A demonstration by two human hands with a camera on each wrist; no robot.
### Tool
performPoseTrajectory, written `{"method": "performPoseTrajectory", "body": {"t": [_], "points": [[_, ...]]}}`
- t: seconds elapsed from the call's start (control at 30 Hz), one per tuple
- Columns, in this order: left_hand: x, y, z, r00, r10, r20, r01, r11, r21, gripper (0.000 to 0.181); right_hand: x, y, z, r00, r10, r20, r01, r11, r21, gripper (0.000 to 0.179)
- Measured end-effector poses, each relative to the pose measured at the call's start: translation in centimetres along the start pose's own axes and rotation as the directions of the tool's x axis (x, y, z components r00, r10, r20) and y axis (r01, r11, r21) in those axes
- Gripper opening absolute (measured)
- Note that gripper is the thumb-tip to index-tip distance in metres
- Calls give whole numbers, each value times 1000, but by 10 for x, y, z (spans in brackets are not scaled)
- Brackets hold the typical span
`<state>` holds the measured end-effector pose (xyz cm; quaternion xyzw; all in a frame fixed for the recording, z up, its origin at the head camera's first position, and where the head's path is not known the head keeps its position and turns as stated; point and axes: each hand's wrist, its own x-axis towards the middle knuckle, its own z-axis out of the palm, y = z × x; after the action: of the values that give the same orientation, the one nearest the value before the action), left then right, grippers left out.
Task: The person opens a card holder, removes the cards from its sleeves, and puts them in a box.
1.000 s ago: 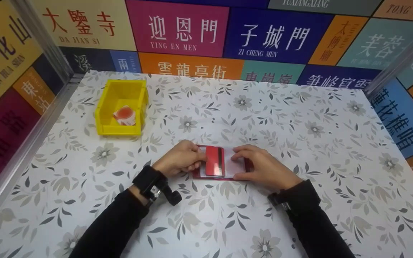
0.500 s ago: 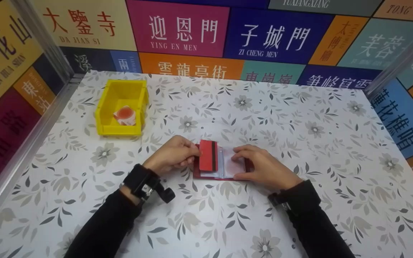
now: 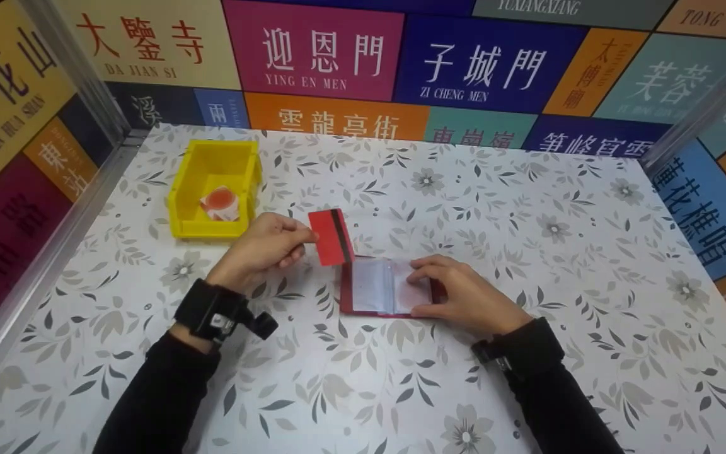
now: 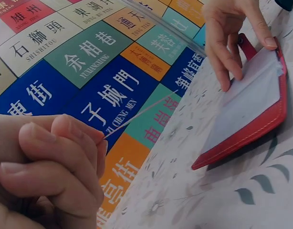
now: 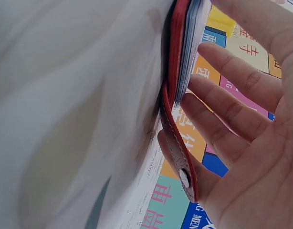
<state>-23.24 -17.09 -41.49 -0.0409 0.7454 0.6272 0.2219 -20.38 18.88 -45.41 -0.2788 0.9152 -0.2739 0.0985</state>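
Fingers of the right hand lie loosely spread, gently bent, over the right side of an open red card holder on the counter. Around its far left corner, the left hand pinches a red card by its left edge, clear of the counter; whether the card's lower corner touches the holder, I cannot tell. My judgement: so thin a card wants a light, level pinch without bending, while the other hand bears softly on the pale sleeves so none flips. Farther off, a yellow bin contains a red-and-white item.
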Motion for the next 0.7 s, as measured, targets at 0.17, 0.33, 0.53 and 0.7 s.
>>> {"method": "performPoseTrajectory", "body": {"t": [0.17,0.33,0.53,0.7], "points": [[-9,8,-22,997,38,-61,-38,999,-4,22,0,-2,-1,1000,9,6,-9,1000,4,50],[-20,15,-43,985,75,-154,-83,995,-52,23,0,-1,-1,1000,5,4,-5,1000,2,50],[-32,15,-71,961,90,-263,-130,982,-139,22,0,-1,0,1000,4,1,-4,1000,0,50],[-40,11,-96,927,87,-364,-183,954,-237,19,0,-1,0,1000,6,-5,-6,1000,-3,51]]}}
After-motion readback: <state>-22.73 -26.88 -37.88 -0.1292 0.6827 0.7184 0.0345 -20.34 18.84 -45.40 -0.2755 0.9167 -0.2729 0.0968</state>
